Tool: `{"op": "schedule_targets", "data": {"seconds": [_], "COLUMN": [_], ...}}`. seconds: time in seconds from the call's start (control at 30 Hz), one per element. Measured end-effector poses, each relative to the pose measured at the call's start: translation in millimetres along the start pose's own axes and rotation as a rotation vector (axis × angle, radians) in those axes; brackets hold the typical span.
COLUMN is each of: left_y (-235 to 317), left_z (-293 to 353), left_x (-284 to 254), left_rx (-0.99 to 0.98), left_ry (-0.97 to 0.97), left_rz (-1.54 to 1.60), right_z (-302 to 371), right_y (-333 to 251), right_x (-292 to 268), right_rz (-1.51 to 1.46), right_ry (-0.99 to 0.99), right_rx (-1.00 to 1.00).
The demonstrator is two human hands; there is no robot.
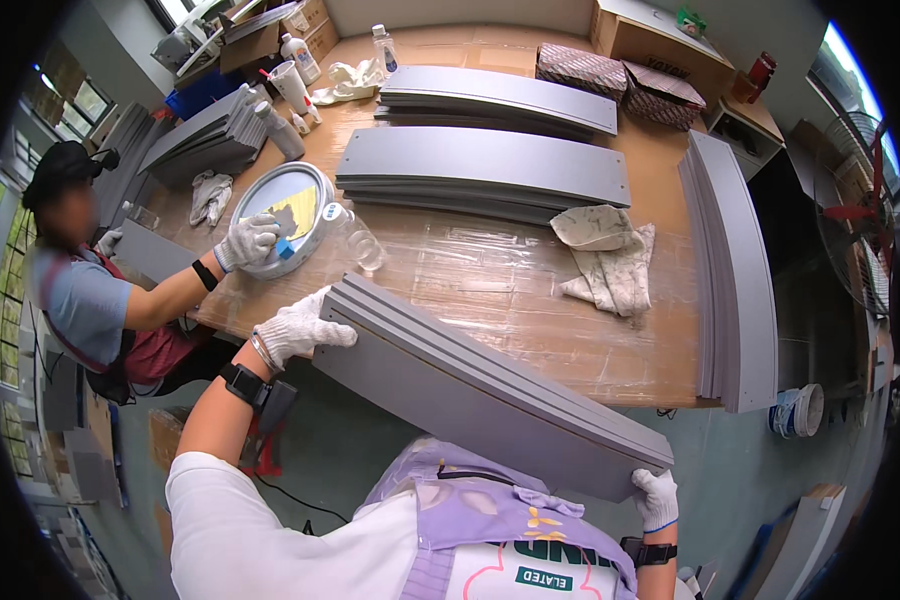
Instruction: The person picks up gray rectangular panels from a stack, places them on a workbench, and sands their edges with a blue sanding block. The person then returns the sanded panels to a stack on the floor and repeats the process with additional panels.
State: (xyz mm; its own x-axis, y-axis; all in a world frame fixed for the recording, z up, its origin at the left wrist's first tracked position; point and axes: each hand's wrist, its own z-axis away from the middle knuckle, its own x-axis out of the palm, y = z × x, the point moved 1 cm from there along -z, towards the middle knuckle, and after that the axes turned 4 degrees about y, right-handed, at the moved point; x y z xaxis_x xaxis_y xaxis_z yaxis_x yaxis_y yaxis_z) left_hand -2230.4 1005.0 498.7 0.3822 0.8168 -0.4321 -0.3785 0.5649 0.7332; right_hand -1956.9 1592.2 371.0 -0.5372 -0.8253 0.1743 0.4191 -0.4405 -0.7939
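Observation:
A stack of several long grey panels [490,400] slants across in front of me at the table's near edge. At its upper left end, my gloved left hand [302,328] is closed round the panels. Low on the right end, my gloved right hand [656,498] grips the same stack, its fingers partly hidden. Further back on the table lie two more piles, a middle grey panel stack [480,160] and a far grey panel stack [500,95]. A crumpled stained cloth [610,262] lies beyond my panels, touching the middle stack.
A co-worker's gloved hand [250,242] holds a blue piece over a round grey lid [315,225] at left. A clear bottle [358,240] stands beside it. Another panel stack [735,270] lines the table's right edge. Patterned boxes [580,72] sit at the back; a bucket [798,410] is right.

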Motion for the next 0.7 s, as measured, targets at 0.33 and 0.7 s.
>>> {"op": "schedule_targets", "data": {"seconds": [0.33,0.7], "left_y": [-159,-204], "left_z": [-34,-57], "left_x": [-98,-96], "left_rx": [0.295,0.436], "left_ry": [0.323,0.143], "left_rz": [-0.21,0.325], "right_z": [-83,-76], "right_y": [-71,-45], "right_x": [171,188], "right_rz": [0.849,0.577], "right_ry": [-0.088,-0.062], "right_rx": [-0.412,-0.319]}}
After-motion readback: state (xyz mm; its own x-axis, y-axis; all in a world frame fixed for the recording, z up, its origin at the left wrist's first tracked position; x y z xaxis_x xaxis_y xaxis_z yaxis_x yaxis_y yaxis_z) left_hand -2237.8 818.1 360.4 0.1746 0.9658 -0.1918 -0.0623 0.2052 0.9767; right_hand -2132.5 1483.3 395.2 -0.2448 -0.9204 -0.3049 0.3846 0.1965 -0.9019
